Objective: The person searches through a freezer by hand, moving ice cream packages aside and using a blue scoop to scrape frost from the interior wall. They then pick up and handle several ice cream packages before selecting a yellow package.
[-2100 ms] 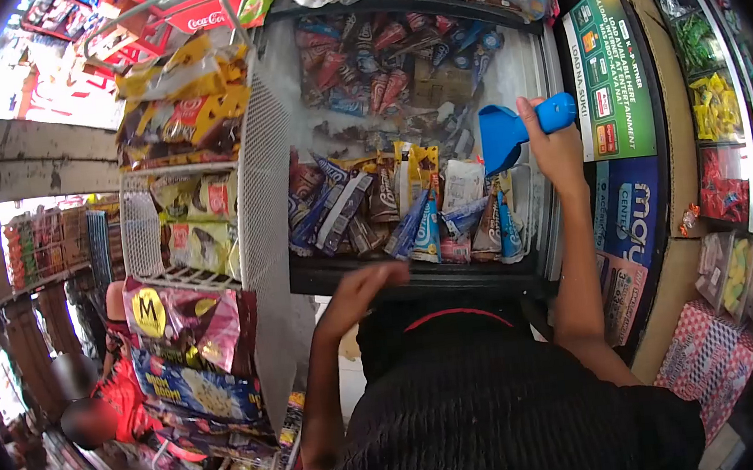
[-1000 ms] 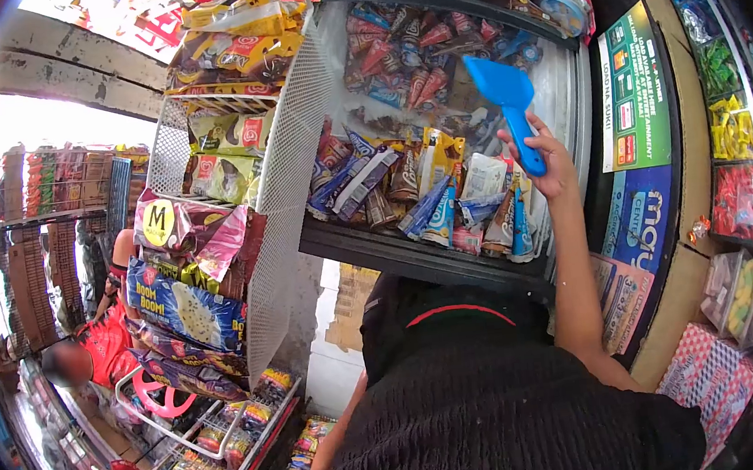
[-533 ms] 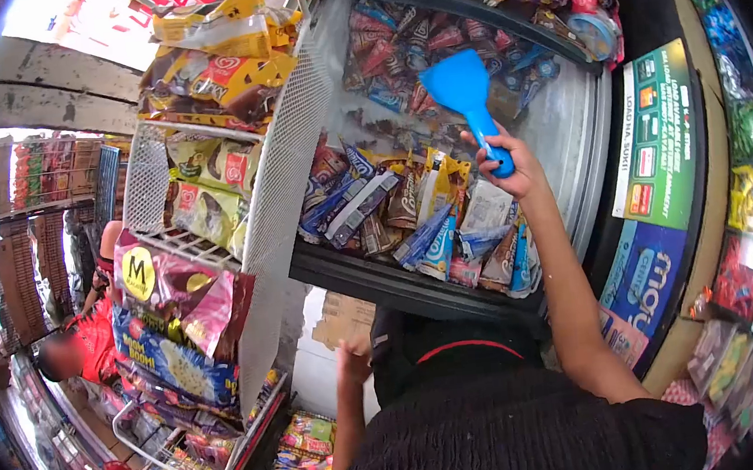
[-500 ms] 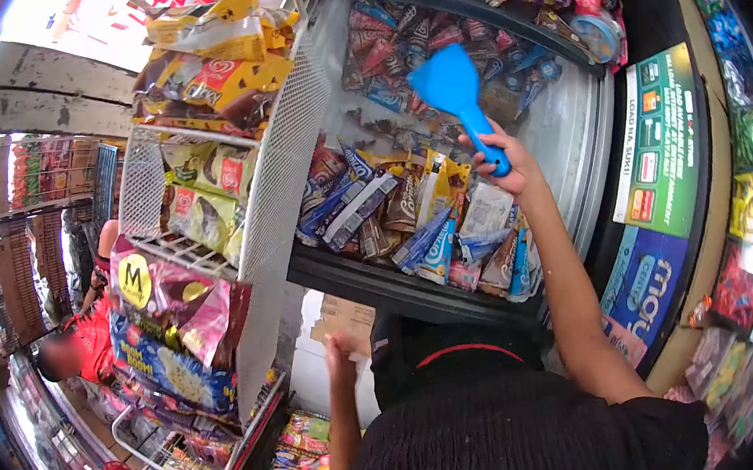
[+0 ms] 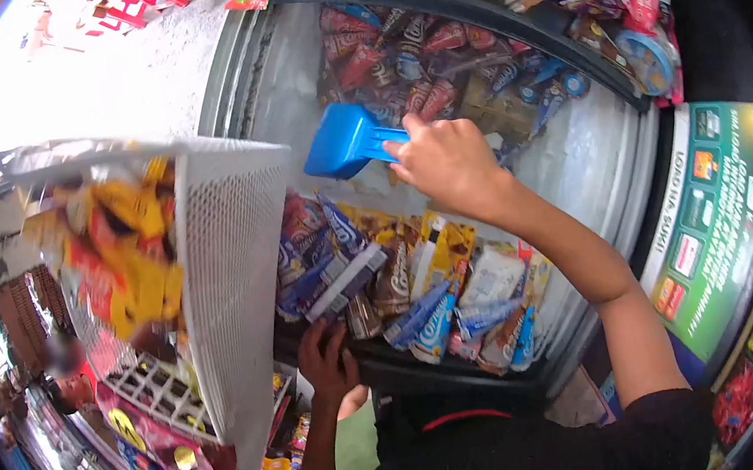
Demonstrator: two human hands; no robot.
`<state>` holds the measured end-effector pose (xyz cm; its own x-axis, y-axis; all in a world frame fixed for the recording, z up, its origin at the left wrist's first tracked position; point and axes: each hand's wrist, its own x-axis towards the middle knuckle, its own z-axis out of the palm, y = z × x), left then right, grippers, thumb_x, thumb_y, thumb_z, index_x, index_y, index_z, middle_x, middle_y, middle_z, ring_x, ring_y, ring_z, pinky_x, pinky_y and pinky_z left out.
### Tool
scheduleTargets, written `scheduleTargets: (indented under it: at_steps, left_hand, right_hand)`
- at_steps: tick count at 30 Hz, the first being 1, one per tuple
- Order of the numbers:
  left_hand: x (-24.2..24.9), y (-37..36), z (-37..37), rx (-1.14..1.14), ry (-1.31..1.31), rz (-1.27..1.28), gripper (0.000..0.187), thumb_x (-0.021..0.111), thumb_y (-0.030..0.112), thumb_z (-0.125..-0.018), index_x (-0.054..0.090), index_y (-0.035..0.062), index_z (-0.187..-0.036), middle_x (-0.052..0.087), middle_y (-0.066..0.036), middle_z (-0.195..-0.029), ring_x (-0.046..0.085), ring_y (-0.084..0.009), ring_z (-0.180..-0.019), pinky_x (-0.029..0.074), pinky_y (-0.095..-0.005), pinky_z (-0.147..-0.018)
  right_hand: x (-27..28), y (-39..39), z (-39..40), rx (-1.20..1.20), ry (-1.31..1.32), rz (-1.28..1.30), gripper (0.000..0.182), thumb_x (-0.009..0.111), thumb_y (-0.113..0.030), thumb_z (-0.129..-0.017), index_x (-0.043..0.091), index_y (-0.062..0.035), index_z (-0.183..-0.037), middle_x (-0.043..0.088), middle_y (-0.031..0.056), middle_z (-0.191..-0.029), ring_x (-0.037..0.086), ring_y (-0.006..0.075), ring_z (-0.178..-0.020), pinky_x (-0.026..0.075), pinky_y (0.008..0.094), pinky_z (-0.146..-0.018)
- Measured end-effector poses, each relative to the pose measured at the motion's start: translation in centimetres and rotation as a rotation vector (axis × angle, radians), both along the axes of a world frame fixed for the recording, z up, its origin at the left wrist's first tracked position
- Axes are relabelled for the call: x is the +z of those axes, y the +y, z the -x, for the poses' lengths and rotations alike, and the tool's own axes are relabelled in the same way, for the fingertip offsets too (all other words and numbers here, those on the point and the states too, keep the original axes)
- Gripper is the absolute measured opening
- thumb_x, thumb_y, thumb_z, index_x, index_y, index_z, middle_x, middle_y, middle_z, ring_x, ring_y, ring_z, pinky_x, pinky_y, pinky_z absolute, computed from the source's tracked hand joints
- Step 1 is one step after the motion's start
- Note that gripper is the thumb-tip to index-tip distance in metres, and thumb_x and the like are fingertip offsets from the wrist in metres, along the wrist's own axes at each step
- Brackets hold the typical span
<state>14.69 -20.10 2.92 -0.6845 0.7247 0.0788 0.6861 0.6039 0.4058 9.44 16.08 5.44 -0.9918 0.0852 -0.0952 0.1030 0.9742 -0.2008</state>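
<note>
Right hand [image 5: 451,162], clasping blue scraper [image 5: 337,144], has crossed nearer the freezer's frosted left wall [image 5: 288,85], bringing it within reach; left hand [image 5: 326,367], loosely spread, now at front rim [image 5: 408,371].

The person wears a black top [image 5: 543,456], its short sleeve [image 5: 666,415] ending well behind the right hand [image 5: 453,162]; a thin red band [image 5: 467,417] curves across black fabric.

scoop handle [image 5: 383,146] partly hidden; yellow packets [image 5: 142,289] blurred
</note>
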Motion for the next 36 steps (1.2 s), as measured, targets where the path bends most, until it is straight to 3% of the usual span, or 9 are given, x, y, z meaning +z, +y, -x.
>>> scheduleTargets:
  at_steps: [5,9,14,16,20,23,26,34,36]
  left_hand:
    - [-0.2,0.3,0.3,-0.028,-0.069,0.010,0.035,0.054,0.016,-0.074,0.061,0.0098,-0.108,0.051,-0.016,-0.117,0.053,-0.0343,-0.102,0.043,-0.0457,-0.086]
    - [0.4,1.0,0.3,-0.001,-0.118,0.059,0.032,0.053,0.018,-0.077,0.062,0.0076,-0.107,0.050,-0.017,-0.119,0.049,-0.0349,-0.107,0.039,-0.0463,-0.090]
    - [0.4,0.8,0.0,0.014,-0.016,0.096,0.033,0.054,0.020,-0.077,0.062,0.0083,-0.107,0.050,-0.017,-0.119,0.045,-0.0367,-0.110,0.035,-0.0490,-0.094]
    - [-0.1,1.2,0.2,0.022,-0.067,0.084,0.034,0.053,0.020,-0.078,0.061,0.0095,-0.109,0.048,-0.017,-0.121,0.045,-0.0364,-0.111,0.034,-0.0496,-0.095]
    - [0.4,0.7,0.2,-0.019,-0.083,0.148,0.038,0.053,0.019,-0.077,0.058,0.0107,-0.114,0.046,-0.017,-0.124,0.044,-0.0357,-0.113,0.032,-0.0508,-0.097]
    - [0.4,0.7,0.2,-0.021,-0.009,0.173,0.039,0.053,0.019,-0.076,0.058,0.0104,-0.114,0.046,-0.017,-0.124,0.043,-0.0356,-0.115,0.030,-0.0528,-0.098]
    - [0.5,0.2,0.4,0.006,-0.026,0.141,0.040,0.052,0.019,-0.076,0.058,0.0103,-0.114,0.046,-0.017,-0.124,0.043,-0.0351,-0.117,0.028,-0.0544,-0.099]
    - [0.4,0.6,0.3,-0.029,-0.044,0.121,0.039,0.053,0.020,-0.076,0.058,0.0106,-0.113,0.047,-0.016,-0.123,0.044,-0.0345,-0.115,0.029,-0.0552,-0.099]
    - [0.5,0.6,0.3,-0.027,-0.037,0.142,0.039,0.052,0.020,-0.076,0.058,0.0105,-0.113,0.047,-0.016,-0.123,0.044,-0.0344,-0.115,0.029,-0.0553,-0.099]
  right_hand:
    - [-6.3,-2.0,4.1,0.007,0.196,0.030,0.024,0.049,-0.019,-0.089,0.066,-0.0048,-0.082,0.058,0.0115,-0.083,0.065,0.0245,-0.061,0.051,0.0360,-0.050]
    - [-4.0,0.1,-0.1,0.092,0.046,0.008,0.009,0.061,-0.013,-0.068,0.069,-0.0098,-0.070,0.062,0.0130,-0.081,0.066,0.0214,-0.064,0.053,0.0306,-0.052]
    - [-4.4,-1.8,4.3,0.030,0.167,0.033,0.010,0.061,-0.013,-0.067,0.070,-0.0092,-0.071,0.064,0.0121,-0.081,0.066,0.0192,-0.066,0.053,0.0284,-0.052]
    - [-6.3,-2.1,6.2,0.059,0.201,-0.028,0.023,0.052,-0.015,-0.085,0.066,-0.0075,-0.069,0.061,0.0116,-0.081,0.066,0.0217,-0.062,0.051,0.0323,-0.048]
    - [-4.2,0.5,3.0,0.187,0.321,0.005,0.022,0.053,-0.014,-0.084,0.067,-0.0083,-0.068,0.062,0.0108,-0.078,0.066,0.0214,-0.063,0.052,0.0320,-0.049]
    - [0.0,-0.2,2.6,0.034,0.053,-0.014,0.011,0.058,-0.011,-0.074,0.068,-0.0079,-0.070,0.062,0.0115,-0.079,0.066,0.0203,-0.065,0.052,0.0316,-0.050]
    - [-6.5,-3.2,6.8,0.012,0.149,-0.027,0.010,0.059,-0.009,-0.070,0.068,-0.0074,-0.070,0.063,0.0129,-0.082,0.066,0.0201,-0.064,0.052,0.0317,-0.050]
    - [0.8,0.3,3.3,0.014,0.076,-0.052,0.008,0.062,-0.011,-0.069,0.070,-0.0114,-0.072,0.066,0.0101,-0.079,0.067,0.0184,-0.072,0.052,0.0289,-0.054]
    - [-3.8,-2.0,6.6,0.086,0.145,-0.025,0.008,0.061,-0.012,-0.070,0.070,-0.0115,-0.071,0.066,0.0095,-0.076,0.067,0.0186,-0.072,0.052,0.0284,-0.054]
